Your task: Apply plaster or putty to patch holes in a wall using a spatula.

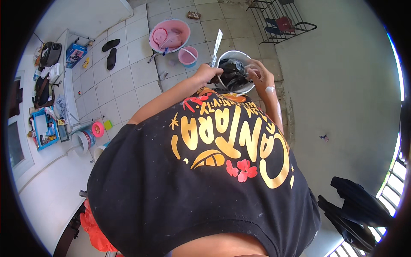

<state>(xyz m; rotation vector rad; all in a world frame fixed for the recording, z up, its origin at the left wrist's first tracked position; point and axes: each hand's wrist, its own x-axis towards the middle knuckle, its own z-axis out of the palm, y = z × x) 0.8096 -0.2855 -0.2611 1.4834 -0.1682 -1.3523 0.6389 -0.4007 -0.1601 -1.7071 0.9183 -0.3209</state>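
Black sheeting, apparently plastic, already lies inside the white bucket before you. The fingers of your left hand are closed on a pale-bladed tool; those of your right hand bend at the opposite rim, their grip unclear. From 1 view, the work remaining cannot be judged.

Grips a slender silvery-white implement in the left hand, at the left rim of the white bucket. Curls the fingers of the right hand over the bucket's right side, near the black plastic inside it. Has a pink pail just left of the bucket, a pink tub farther left, black slippers well left of it.
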